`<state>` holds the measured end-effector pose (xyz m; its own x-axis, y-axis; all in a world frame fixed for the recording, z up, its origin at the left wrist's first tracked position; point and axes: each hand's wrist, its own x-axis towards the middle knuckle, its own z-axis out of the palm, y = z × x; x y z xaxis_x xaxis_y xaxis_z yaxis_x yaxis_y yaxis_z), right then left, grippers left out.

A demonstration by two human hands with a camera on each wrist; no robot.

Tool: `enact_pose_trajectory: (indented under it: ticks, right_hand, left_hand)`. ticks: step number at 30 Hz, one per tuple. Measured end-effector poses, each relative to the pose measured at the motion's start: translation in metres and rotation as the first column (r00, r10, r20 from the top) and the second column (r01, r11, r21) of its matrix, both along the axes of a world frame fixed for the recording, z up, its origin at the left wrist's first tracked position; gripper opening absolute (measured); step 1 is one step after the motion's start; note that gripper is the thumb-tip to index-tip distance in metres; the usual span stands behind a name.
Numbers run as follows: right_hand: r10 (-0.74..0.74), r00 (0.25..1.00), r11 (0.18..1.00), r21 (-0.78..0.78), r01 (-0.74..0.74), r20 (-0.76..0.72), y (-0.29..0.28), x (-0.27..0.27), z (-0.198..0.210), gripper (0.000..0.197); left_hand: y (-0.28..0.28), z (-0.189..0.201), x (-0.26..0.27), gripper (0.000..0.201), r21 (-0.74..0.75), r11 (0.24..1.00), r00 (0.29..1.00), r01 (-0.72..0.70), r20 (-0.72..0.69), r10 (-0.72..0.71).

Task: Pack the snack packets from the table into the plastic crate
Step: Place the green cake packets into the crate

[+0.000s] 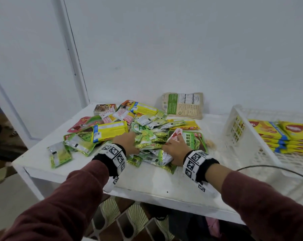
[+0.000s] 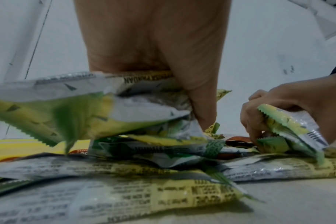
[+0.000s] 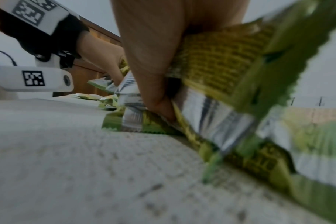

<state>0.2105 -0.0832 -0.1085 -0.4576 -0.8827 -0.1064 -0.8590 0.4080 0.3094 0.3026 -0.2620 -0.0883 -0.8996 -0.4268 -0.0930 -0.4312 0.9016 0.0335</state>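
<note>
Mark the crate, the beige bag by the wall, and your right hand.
crate [image 1: 234, 122], head view, left wall.
beige bag [image 1: 183, 106], head view, middle of its printed back.
right hand [image 1: 173, 150], head view, back of the hand.

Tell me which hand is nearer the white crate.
Right. The right hand grips green packets closer to the white crate; the left hand works the pile's far side.

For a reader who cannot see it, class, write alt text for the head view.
Both hands, the left hand and the right hand, grip green snack packets in a pile on a white table. A white plastic crate at the right already holds yellow packets.
</note>
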Motion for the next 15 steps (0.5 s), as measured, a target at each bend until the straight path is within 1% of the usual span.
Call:
enact_pose_trajectory:
  ticks: [2,3,5,6,7,9,10,12,13,14,15]
  right_hand:
    - [-0.074,0.996,0.994,-0.078,0.078,0.054,0.002,0.002,0.005,0.046]
    - [-0.135,0.984,0.980,-0.133,0.150,0.113,0.003,0.002,0.009,0.050]
    - [-0.234,0.932,0.923,-0.237,0.302,0.276,0.005,0.002,0.019,0.060]
    - [-0.251,0.905,0.893,-0.279,0.353,0.343,0.006,0.001,0.024,0.061]
    - [-0.247,0.886,0.872,-0.309,0.380,0.392,0.007,-0.001,0.028,0.053]
    - [-0.220,0.859,0.827,-0.378,0.415,0.462,0.010,-0.001,0.040,0.022]
    - [-0.211,0.833,0.798,-0.402,0.449,0.511,0.012,-0.004,0.045,0.020]
    - [-0.174,0.759,0.747,-0.418,0.517,0.628,0.015,-0.007,0.060,0.041]
    - [-0.128,0.718,0.708,-0.444,0.549,0.684,0.018,-0.011,0.067,0.038]
    - [-0.063,0.682,0.665,-0.479,0.573,0.728,0.022,-0.013,0.076,0.026]
    - [-0.018,0.657,0.628,-0.503,0.594,0.754,0.027,-0.016,0.084,0.025]
  left_hand:
    - [-0.001,0.000,0.001,0.058,0.013,1.000,1.000,0.016,-0.002,-0.016]
    - [-0.001,0.000,0.002,0.058,0.019,1.000,1.000,0.021,-0.007,-0.021]
    - [-0.001,0.001,0.003,0.060,0.037,0.999,0.999,0.029,-0.016,-0.029]
    - [-0.001,0.001,0.003,0.061,0.043,0.998,0.999,0.034,-0.016,-0.033]
    - [-0.002,0.002,0.002,0.061,0.044,0.998,0.999,0.039,-0.015,-0.038]
    - [-0.004,0.003,0.000,0.060,0.042,0.998,0.999,0.047,-0.004,-0.047]
    - [-0.004,0.004,-0.002,0.060,0.038,0.998,0.998,0.055,0.007,-0.055]
    - [-0.006,0.009,-0.006,0.055,0.020,0.997,0.996,0.081,0.035,-0.082]
    - [-0.006,0.014,-0.008,0.051,0.007,0.996,0.995,0.093,0.045,-0.094]
    - [-0.006,0.020,-0.009,0.048,-0.001,0.995,0.994,0.101,0.043,-0.101]
    - [-0.007,0.027,-0.012,0.048,-0.003,0.994,0.994,0.107,0.031,-0.106]
